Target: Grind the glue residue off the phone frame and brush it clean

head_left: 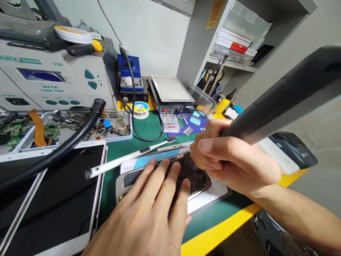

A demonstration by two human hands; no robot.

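- The phone body [198, 179] lies over a white sheet [210, 199] on the green tabletop [110, 192], just in from its yellow near edge.
- The left hand [149, 209] is spread flat over the phone body, fingers apart and gripping nothing.
- The right hand [231, 160] is a fist closed round a thick dark tool [279, 96] that slants up; its lower end is hidden.
- The phone body's far right part sits by this fist; I cannot tell whether they touch.
- A white brush [117, 165] lies just beyond the phone body, toward the tabletop's far edge.
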